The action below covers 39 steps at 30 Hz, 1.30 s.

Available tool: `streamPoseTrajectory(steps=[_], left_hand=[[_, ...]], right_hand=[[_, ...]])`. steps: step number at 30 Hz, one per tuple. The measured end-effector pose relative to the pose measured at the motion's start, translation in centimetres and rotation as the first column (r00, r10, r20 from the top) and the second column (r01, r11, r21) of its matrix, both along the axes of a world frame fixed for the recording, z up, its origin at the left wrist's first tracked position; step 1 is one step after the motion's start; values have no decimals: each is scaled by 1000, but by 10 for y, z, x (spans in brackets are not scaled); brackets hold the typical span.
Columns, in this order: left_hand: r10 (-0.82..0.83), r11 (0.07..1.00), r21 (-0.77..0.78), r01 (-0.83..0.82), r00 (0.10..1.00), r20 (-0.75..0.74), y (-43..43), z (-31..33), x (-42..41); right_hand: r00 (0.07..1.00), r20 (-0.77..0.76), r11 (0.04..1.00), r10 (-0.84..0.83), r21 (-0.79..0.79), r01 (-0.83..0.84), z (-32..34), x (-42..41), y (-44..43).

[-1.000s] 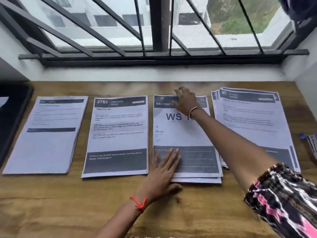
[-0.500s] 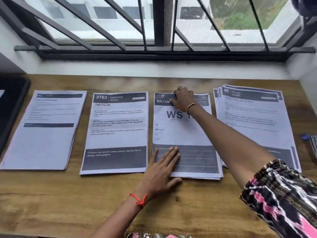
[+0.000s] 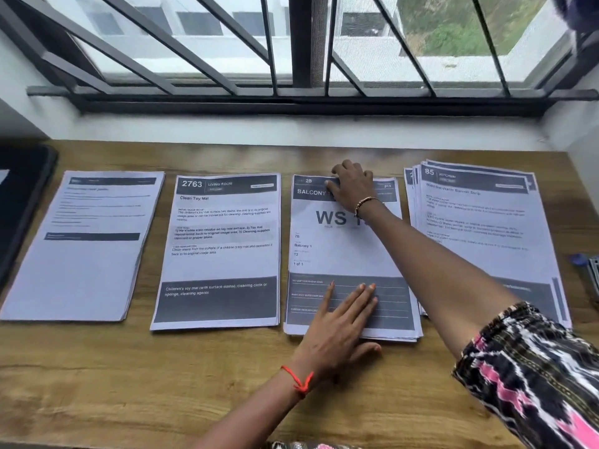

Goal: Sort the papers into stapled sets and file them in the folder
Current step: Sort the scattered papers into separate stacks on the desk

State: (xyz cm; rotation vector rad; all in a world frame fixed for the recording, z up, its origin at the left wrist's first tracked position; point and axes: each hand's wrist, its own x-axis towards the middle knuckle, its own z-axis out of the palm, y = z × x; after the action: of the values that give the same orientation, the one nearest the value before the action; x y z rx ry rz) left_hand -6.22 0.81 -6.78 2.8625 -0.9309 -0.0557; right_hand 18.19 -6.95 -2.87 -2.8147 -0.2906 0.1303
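Wooden desk [image 3: 97, 384] below a barred window [image 3: 207, 37] bears four paper stacks [image 3: 220, 254]. Left hand [image 3: 340, 322] presses flat on the third stack [image 3: 324, 254]; right hand [image 3: 353, 186] hides its top edge, grip unclear. Dark slab [image 3: 22, 202] cut off left.

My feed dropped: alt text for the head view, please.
Both hands rest on the Balcony paper stack, third from left of four stacks on a wooden table: left hand flat on its near end, right hand on its far end.
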Motion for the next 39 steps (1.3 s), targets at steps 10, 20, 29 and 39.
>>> streamPoseTrajectory(steps=[10,20,29,39], left_hand=[[-16,999,-33,14,999,-35,-17,-11,5],[181,960,-208,-185,983,-41,0,3,16],[582,707,-343,-619,784,-216,33,12,57],[640,705,-209,-677,735,-224,32,1,59]], right_hand=[[1000,7,999,-1,-43,2,7,10,-13],[998,52,999,-44,-6,45,2,3,-12],[915,99,891,-392,290,351,-9,-51,-35],[882,-27,809,-471,385,444,-26,-115,-67]])
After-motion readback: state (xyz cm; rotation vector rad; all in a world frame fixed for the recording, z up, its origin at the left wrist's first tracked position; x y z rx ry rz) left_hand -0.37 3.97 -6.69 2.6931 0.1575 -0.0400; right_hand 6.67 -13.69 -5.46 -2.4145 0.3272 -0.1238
